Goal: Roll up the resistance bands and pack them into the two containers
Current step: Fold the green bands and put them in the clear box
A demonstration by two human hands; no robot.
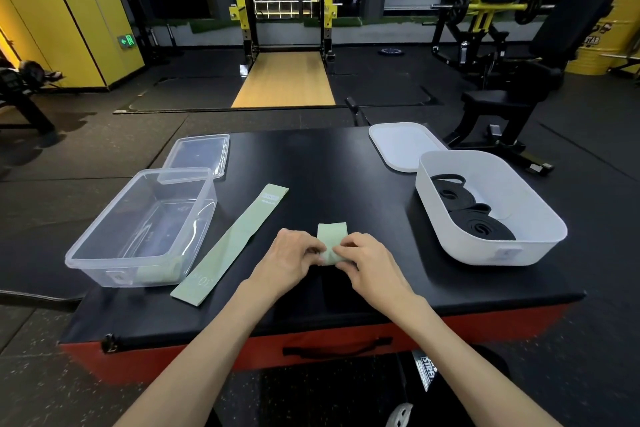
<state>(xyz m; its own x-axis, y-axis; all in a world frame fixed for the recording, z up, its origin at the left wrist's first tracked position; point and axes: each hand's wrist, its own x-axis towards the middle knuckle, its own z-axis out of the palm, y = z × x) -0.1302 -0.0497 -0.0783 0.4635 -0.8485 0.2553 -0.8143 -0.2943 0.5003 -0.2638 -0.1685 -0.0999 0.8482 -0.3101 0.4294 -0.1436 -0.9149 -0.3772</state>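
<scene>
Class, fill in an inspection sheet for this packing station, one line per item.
Surface: black padded top, red sides.
Job's things: clear container holds one green roll; white container holds rolled black bands; one flat green band lies beside the clear container.
Clutter: clear lid and white lid behind their containers.
Grippers: left hand and right hand pinch a part-rolled green band.
Cables: nothing seen.
Surroundings: gym floor, squat rack, bench.
</scene>
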